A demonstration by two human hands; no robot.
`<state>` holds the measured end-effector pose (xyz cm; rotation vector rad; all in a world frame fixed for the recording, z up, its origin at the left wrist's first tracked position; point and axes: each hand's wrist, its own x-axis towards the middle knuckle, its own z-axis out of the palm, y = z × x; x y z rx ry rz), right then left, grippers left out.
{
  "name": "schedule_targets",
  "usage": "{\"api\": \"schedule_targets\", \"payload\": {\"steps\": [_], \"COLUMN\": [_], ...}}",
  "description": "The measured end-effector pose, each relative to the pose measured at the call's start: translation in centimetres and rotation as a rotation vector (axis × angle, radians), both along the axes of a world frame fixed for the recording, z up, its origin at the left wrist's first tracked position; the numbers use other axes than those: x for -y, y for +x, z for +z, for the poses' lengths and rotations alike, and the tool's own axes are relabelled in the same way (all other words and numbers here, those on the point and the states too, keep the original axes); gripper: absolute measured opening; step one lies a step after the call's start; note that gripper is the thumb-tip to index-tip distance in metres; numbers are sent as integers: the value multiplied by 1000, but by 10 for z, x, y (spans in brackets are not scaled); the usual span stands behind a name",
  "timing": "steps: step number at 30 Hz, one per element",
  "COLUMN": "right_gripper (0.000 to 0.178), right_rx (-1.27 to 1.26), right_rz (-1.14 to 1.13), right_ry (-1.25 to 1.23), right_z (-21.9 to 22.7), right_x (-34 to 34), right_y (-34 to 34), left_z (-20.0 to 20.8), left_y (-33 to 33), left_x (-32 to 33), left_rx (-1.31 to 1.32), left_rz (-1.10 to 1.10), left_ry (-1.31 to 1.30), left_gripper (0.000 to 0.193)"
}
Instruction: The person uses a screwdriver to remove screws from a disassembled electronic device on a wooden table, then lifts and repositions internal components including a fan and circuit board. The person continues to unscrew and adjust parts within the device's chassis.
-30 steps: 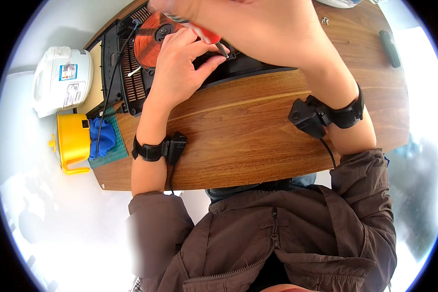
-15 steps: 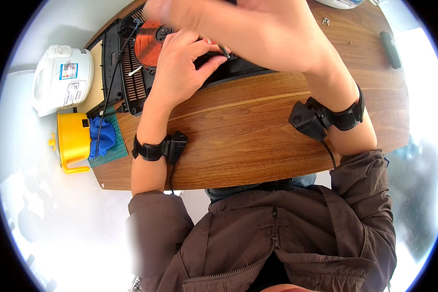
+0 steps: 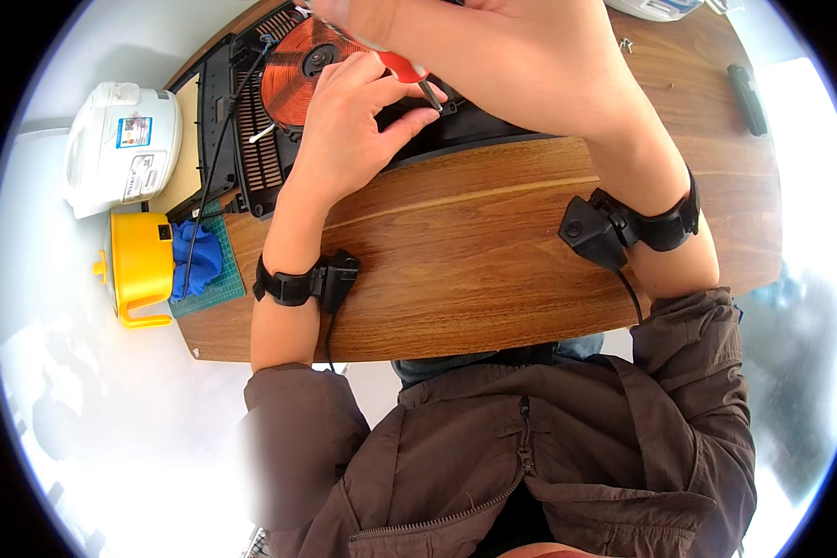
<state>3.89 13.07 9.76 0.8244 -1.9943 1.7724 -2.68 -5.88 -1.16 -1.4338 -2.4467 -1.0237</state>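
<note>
An opened induction cooker base (image 3: 262,172) lies at the back of the table, with a round copper coil (image 3: 288,88) exposed. A screwdriver (image 3: 402,67) with a red handle slants over its front edge, shaft pointing down and right. My left hand (image 3: 339,130) rests over the coil's near side, thumb and forefinger closed about the shaft near the tip. My right hand (image 3: 353,20) is at the upper edge of the view, closed around the back of the handle; its fingers are partly cut off. A small bright bit shows at the tip, too small to name.
At left stand a white rice cooker (image 3: 126,149) and a yellow pot (image 3: 141,265), beside a blue cloth (image 3: 197,260) on a green cutting mat (image 3: 228,279). Several small screws (image 3: 626,45) lie at the back right, near a dark green case (image 3: 747,99). A black cable (image 3: 216,153) crosses the base.
My right hand has shifted slightly right and turned, so the screwdriver's red handle now shows. My left hand has barely moved.
</note>
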Motion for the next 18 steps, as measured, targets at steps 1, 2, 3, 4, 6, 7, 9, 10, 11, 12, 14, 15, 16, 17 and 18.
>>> {"api": "schedule_targets", "payload": {"steps": [1, 2, 3, 4, 6, 7, 9, 10, 11, 12, 14, 15, 16, 17, 18], "right_gripper": [38, 38, 38, 39, 41, 42, 45, 45, 45, 44, 44, 44, 44, 44, 43], "right_rx": [31, -40, -111, -286, -382, -306, -236, -239, -239, -237, -232, -227, -219, -212, -201], "right_rz": [9, 49, 92, 159, 220, 203, 297, 300, 300, 294, 291, 291, 290, 287, 278], "right_ry": [19, -4, -26, -87, -131, -108, -162, -163, -169, -173, -185, -193, -200, -213, -231], "right_z": [9, 5, 2, -20, -27, -19, -22, -23, -22, -22, -24, -24, -24, -24, -23], "right_x": [-2, -3, -3, -4, -2, -2, -1, -1, -1, -1, -1, -1, -1, 0, -2], "right_y": [1, -4, -8, -24, -28, -19, -22, -23, -22, -21, -21, -21, -21, -20, -19], "left_z": [1, 1, 2, 2, 0, 0, 2, 2, 2, 1, -8, -11, -14, -15, -15], "left_y": [1, 2, 2, 2, 1, 1, -1, 0, 1, 2, -3, -2, -2, 1, 4], "left_x": [1, 2, 3, 1, 2, 2, 0, 0, 1, 2, 1, 2, 3, 4, 6], "left_rx": [22, 44, 67, 72, 91, 56, -14, 25, 65, 105, 29, 12, -4, 0, 5], "left_rz": [17, 35, 53, 48, 55, 36, -2, 21, 43, 64, -4, -4, -3, 33, 71], "left_ry": [-31, -61, -92, -83, -68, -60, -44, -53, -63, -72, 41, 53, 66, 35, 4], "left_gripper": [15, 15, 15, 15, 15, 16, 18, 19, 20, 21, 25, 25, 25, 24, 23]}}
